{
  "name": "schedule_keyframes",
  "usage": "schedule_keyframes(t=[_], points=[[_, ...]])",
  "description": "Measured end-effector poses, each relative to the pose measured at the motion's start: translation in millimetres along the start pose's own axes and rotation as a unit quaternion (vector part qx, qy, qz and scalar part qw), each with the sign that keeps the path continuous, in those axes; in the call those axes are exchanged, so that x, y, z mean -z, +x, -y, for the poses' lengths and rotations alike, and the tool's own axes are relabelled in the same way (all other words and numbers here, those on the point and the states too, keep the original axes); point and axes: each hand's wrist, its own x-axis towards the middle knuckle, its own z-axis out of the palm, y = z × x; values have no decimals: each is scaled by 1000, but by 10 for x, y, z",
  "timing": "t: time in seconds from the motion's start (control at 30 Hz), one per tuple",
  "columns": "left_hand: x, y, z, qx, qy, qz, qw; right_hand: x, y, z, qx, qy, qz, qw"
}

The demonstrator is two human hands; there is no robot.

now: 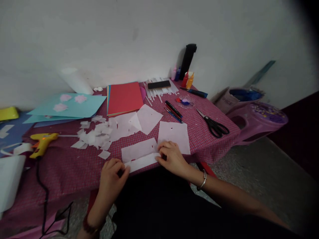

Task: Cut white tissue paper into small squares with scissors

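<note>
Dark clothing (152, 205) nearest. Left hand (113, 174) pinches paper's (139, 150) left end, right hand (173, 157) its right end, at the tabletop's (66, 176) front edge. Folding looks partway: near strip turned over, back part flat. Long axis left-right, right end angled slightly away. Behind: three loose sheets (173, 135), flat, not folded. Squares (98, 134) left of those, already cut.

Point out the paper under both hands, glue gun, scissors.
Partly folded paper sheet (139, 150): head view, flat part behind the fold.
Yellow glue gun (45, 138): head view, body.
Black-handled scissors (208, 120): head view, where blades meet handles.
</note>
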Motion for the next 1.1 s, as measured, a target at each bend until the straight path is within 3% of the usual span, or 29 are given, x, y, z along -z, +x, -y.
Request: schedule_keyframes(t=[0.13, 0.47, 0.6, 0.67, 0.77, 0.83, 0.97, 1.1], points=[[-20, -27, 16, -1, 6, -23, 1000, -11, -5, 2, 0, -4, -3, 1000], [-7, -53, 36, -23, 41, -6, 999, -14, -11, -4, 6, -4, -5, 1000], [26, -78, -114, -32, 124, -92, 987, -18, -6, -2, 7, 1, 0, 1000], [-1, -61, -278, -92, 154, -122, 976, -18, -4, 2, 6, -4, 0, 1000], [-168, -13, -488, -262, 137, -58, 953, 3, 5, 5, 6, -22, 0, 1000], [-342, 14, -526, -332, 140, -20, 933, 39, 15, -2, 15, -36, 5, 999], [-634, 26, -392, -346, 165, -26, 923, 190, 9, -46, 70, -85, 43, 993], [-690, -2, -289, -363, 159, -38, 917, 495, -47, -217, 96, -113, 72, 986]])
